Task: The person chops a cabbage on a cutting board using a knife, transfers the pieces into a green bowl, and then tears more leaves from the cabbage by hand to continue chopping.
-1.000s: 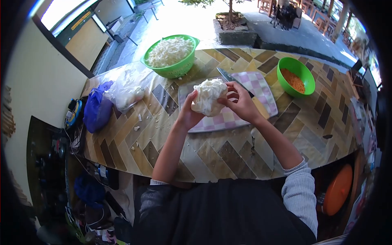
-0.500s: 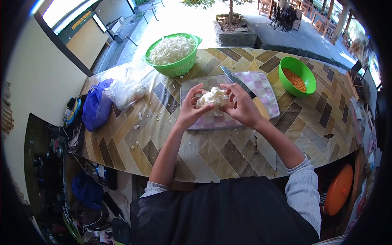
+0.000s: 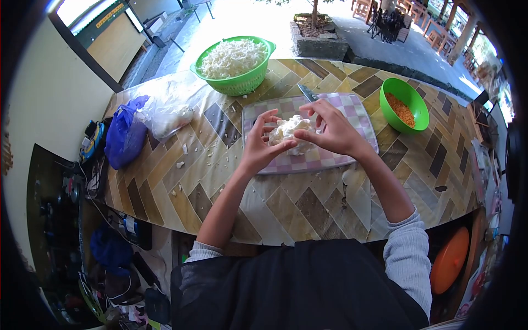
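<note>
A loose clump of white shredded food (image 3: 292, 131) sits between my two hands over a pink-and-white checked cutting board (image 3: 346, 157). My left hand (image 3: 261, 144) cups its left side, with the fingers curved behind it and the thumb along the front. On the other side, my right hand (image 3: 335, 132) has its thumb against the clump and its fingers arched above. A knife (image 3: 308, 92) lies on the board beyond my right hand, which hides most of it; only part of the blade shows.
A green colander (image 3: 242, 85) heaped with white shreds stands at the back. To the right is a green bowl (image 3: 421, 113) of orange-brown crumbs. A blue plastic bag (image 3: 125, 140) and a clear bag (image 3: 168, 121) lie at the left. White scraps dot the patterned table (image 3: 308, 206).
My right hand has shifted up and right, its thumb now reaching across the clump, and it covers the knife's handle. My left hand stays nearly in place. The view has tilted slightly.
</note>
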The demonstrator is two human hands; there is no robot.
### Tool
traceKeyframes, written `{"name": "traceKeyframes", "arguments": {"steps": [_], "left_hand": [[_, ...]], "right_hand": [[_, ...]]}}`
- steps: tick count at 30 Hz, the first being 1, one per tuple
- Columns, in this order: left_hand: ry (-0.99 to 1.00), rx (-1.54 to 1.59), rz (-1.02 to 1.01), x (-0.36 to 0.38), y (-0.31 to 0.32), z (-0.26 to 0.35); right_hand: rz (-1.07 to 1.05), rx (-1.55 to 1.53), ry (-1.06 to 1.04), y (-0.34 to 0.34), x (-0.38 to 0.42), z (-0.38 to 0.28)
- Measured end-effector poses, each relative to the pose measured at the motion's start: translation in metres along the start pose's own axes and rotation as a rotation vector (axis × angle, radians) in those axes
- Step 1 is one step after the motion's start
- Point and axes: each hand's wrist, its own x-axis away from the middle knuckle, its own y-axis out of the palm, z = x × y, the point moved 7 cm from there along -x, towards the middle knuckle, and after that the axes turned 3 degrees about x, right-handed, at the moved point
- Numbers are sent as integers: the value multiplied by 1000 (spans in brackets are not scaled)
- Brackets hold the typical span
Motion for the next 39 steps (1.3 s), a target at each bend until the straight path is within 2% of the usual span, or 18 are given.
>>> {"name": "traceKeyframes", "arguments": {"steps": [1, 4, 7, 11, 12, 23, 26, 29, 33, 36, 37, 39], "left_hand": [[19, -44, -9, 1, 2, 3], [47, -82, -17, 3, 4, 11], [32, -74, -3, 2, 4, 10], [11, -50, -11, 1, 1, 7], [15, -60, -8, 2, 1, 6], [-8, -164, 7, 0, 2, 3], [52, -199, -26, 1, 4, 10], [90, -158, 11, -1, 0, 2], [-78, 49, 111, -3, -8, -10], [-252, 156, 169, -2, -15, -18], [-285, 201, 160, -2, -16, -19], [-343, 227, 169, 0, -20, -13]], "right_hand": [[22, 30, 49, 0, 0, -2], [-22, 120, 14, 16, -5, 0], [-141, 120, 5, 9, -14, -1], [-334, -239, 212, 17, -18, 25], [-344, -266, 200, 16, -19, 26], [-305, -328, 138, 5, -28, 30], [-340, -256, 190, 4, -27, 30], [-264, -249, 117, 7, -24, 40], [-234, -146, 18, 24, -4, 35], [-182, -353, 159, 28, -3, 42], [-193, -345, 91, 28, -7, 45], [-186, -523, 238, 30, -6, 54]]}}
